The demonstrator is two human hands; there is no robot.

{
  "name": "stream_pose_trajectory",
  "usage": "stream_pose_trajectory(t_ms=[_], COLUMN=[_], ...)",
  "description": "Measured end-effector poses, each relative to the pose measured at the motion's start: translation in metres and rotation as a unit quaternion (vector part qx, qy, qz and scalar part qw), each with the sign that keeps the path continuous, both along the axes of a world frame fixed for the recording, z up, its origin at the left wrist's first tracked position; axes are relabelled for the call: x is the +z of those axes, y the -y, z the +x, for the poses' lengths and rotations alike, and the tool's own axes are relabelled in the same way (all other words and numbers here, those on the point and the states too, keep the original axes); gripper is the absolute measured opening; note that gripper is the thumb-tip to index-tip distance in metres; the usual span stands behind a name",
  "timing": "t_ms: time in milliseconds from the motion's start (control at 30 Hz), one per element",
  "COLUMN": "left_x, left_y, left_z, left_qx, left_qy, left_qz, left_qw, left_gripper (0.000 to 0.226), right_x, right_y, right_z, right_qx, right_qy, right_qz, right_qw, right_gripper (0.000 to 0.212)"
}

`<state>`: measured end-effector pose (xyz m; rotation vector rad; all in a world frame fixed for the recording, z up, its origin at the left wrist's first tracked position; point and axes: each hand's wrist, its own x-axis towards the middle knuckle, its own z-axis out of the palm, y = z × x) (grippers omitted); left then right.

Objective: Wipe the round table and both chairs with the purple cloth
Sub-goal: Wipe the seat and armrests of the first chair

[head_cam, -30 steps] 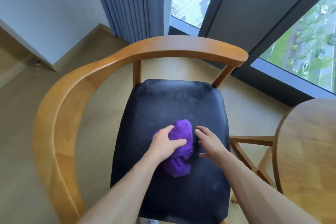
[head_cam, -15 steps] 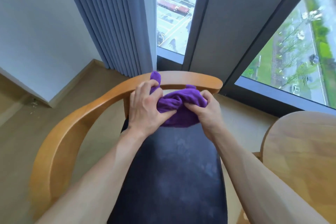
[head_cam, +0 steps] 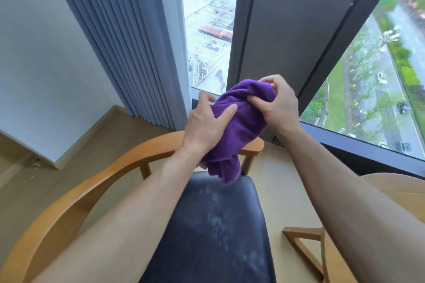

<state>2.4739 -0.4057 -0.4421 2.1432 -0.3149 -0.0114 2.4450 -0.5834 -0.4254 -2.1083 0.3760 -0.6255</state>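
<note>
You've got the purple cloth (head_cam: 239, 126) up in the air, bunched between both hands, well above the chair (head_cam: 76, 209); your left hand (head_cam: 204, 124) cups its lower side with the thumb laid across the fabric and the fingers wrapped round the back, while your right hand (head_cam: 278, 103) pinches the upper end, thumb and fingertips gathering a fold; a loose tail hangs toward six o'clock, its tip over the back edge of the black seat (head_cam: 213, 225), though I can't tell whether it touches. That reads as refolding, not wiping; the cloth isn't working on any surface at this moment. Look at the seat: pale dusty smears show across its middle and toward five o'clock, so I'd call this chair unfinished; the curved wooden armrest from eight to twelve o'clock shows no telling marks either way. The round table (head_cam: 395, 188) peeks in at four o'clock, mostly behind your right forearm; its condition can't be read. The second chair isn't in view; I'd judge plenty left.
</note>
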Motion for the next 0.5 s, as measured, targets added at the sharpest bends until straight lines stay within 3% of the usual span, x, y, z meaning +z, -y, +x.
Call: stream_pose_trajectory(t_ms=[67, 100, 167, 233, 300, 400, 500], left_x=[-0.017, -0.029, -0.058, -0.082, -0.095, -0.099, -0.106], left_y=[0.025, 0.034, 0.042, 0.048, 0.054, 0.07, 0.085], left_z=[0.001, 0.001, 0.002, 0.006, 0.011, 0.015, 0.011], left_qx=[-0.013, -0.035, -0.111, -0.206, -0.258, -0.266, -0.266], left_qy=[-0.012, 0.0, 0.064, 0.095, 0.109, 0.116, 0.113], left_qz=[0.038, 0.108, 0.285, 0.347, 0.325, 0.306, 0.333], left_qw=[0.999, 0.994, 0.95, 0.91, 0.903, 0.907, 0.897], left_gripper=[0.048, 0.051, 0.058, 0.053, 0.049, 0.053, 0.068], right_x=[-0.013, -0.024, -0.049, -0.075, -0.091, -0.098, -0.1], right_y=[0.017, 0.025, 0.036, 0.042, 0.043, 0.046, 0.046], right_z=[0.009, 0.009, 0.0, -0.014, -0.024, -0.032, -0.039], right_qx=[0.011, 0.018, 0.039, 0.069, 0.089, 0.042, -0.003], right_qy=[-0.086, -0.147, -0.261, -0.33, -0.337, -0.28, -0.222], right_qz=[-0.035, -0.048, -0.039, -0.011, 0.021, 0.082, 0.128], right_qw=[0.996, 0.988, 0.964, 0.941, 0.937, 0.956, 0.967], right_gripper=[0.042, 0.048, 0.054, 0.051, 0.051, 0.053, 0.047])
